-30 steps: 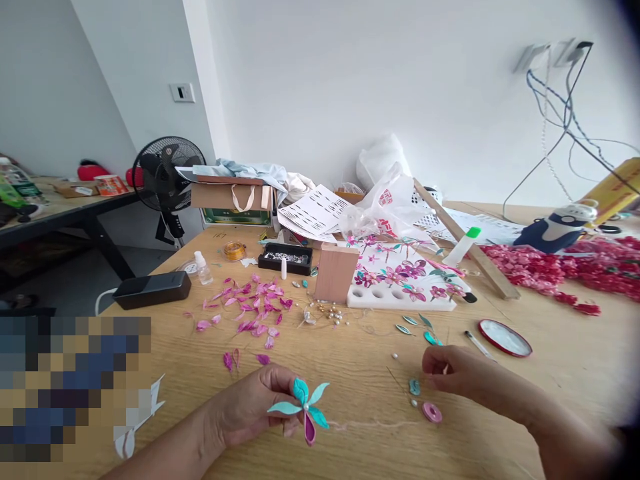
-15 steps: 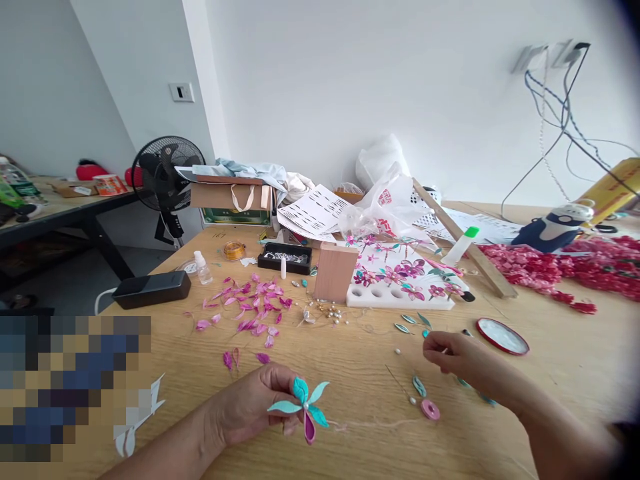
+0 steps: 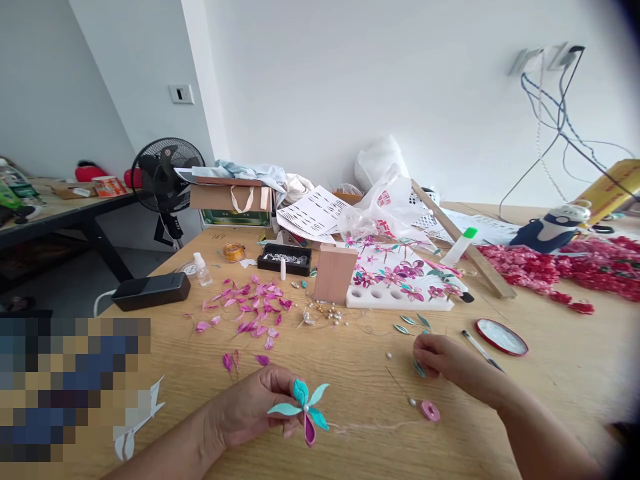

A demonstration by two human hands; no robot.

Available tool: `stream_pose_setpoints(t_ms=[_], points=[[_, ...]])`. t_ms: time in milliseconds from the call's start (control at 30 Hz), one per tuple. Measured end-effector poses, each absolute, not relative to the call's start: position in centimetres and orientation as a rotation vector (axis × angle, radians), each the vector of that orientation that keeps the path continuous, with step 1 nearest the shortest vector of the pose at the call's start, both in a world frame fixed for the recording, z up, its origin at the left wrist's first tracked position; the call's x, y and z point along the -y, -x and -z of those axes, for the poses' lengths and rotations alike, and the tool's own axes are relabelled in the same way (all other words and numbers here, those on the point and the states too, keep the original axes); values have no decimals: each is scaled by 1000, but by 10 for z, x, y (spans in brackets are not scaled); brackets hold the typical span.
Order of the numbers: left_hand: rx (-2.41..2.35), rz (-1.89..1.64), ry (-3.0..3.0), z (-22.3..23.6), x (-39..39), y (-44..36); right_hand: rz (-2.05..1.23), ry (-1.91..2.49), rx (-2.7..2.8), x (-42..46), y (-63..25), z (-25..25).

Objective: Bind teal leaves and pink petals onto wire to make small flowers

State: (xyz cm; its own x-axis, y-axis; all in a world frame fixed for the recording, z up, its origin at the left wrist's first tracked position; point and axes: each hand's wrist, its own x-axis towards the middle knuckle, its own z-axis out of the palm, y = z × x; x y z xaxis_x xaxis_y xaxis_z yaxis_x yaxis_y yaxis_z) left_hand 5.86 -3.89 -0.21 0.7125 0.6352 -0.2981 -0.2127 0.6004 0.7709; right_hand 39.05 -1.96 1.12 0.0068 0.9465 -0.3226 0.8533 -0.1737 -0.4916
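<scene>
My left hand is closed around a small handmade flower with teal petals, one magenta petal and a pearl centre, held just above the wooden table. My right hand rests on the table further right, fingers curled over a teal leaf lying there. A pink thread spool and a pearl-headed wire lie just in front of that hand. More teal leaves lie behind it.
Loose pink petals are scattered left of a wooden block. A white holed stand holds finished flowers. A red lid, tweezers, a black box, a fan and red flower heaps surround the spot.
My right hand has moved left and slightly back over the table, and now curls over a teal leaf. The left hand still holds the flower in the same place.
</scene>
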Motion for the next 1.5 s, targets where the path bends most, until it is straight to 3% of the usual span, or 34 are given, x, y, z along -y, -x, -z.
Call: stream_pose_setpoints(t_ms=[700, 1233, 1500], points=[[-617, -494, -801, -1, 40, -60, -916, 2155, 1683, 12, -389, 6], [-615, -519, -791, -1, 40, -60, -321, 2295, 1712, 9, -386, -11], [-650, -521, -811, -4, 40, -60, -195, 2256, 1660, 10, -383, -11]])
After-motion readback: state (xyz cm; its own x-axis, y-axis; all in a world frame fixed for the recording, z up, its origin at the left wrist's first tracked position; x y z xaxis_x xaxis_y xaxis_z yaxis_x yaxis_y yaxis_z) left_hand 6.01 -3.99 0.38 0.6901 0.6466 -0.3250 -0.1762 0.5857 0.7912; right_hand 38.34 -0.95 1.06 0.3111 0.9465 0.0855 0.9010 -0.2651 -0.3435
